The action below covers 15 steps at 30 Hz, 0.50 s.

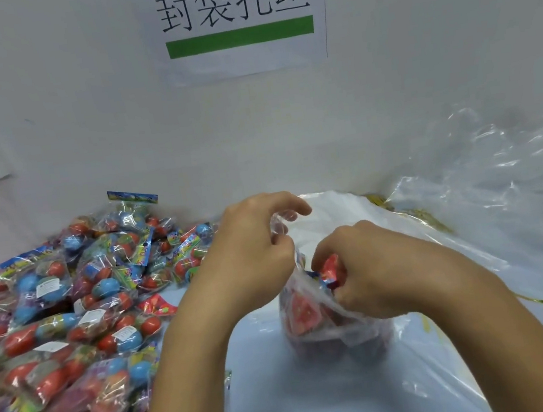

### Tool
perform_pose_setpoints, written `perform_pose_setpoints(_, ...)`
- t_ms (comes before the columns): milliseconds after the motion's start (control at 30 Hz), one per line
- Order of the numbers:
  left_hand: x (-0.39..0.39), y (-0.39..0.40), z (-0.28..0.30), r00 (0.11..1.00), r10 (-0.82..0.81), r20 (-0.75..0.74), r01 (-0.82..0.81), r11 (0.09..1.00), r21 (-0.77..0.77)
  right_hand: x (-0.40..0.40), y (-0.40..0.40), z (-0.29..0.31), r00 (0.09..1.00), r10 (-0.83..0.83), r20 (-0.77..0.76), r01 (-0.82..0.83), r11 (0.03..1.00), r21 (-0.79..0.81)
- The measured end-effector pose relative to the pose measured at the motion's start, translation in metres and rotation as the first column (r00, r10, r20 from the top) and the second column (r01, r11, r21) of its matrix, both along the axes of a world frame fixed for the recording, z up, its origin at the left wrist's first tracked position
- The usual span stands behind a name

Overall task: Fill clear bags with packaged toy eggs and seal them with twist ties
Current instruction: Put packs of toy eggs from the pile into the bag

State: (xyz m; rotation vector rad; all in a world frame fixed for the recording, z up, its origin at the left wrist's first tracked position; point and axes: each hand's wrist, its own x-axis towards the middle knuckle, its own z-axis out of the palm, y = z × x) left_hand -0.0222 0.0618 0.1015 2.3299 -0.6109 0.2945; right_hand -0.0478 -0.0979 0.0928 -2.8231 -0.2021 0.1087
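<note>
Clear bag standing upright at table centre, long axis vertical, mouth pointing up. Crinkled film, red toy-egg packs visible inside, bulging at the base. Left hand pinching the raised rim of the mouth. Right hand curled around a red pack at the opening. Heap of egg packs just left of the bag. Loose plastic sheets to the right. Gold twist ties near the sheets.
</note>
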Motion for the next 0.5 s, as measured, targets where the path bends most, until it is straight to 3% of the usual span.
perform_pose_setpoints(167,0.001,0.001,0.0,0.999,0.022,0.025,-0.024,0.998,0.063,-0.001,-0.005,0.004,0.997,-0.072,0.011,0.071,0.996,0.051)
perform_pose_setpoints(500,0.002,0.003,0.0,0.999,0.037,0.009,-0.038,0.99,0.133,-0.007,0.0,0.011,0.992,-0.104,0.064,0.107,0.993,-0.044)
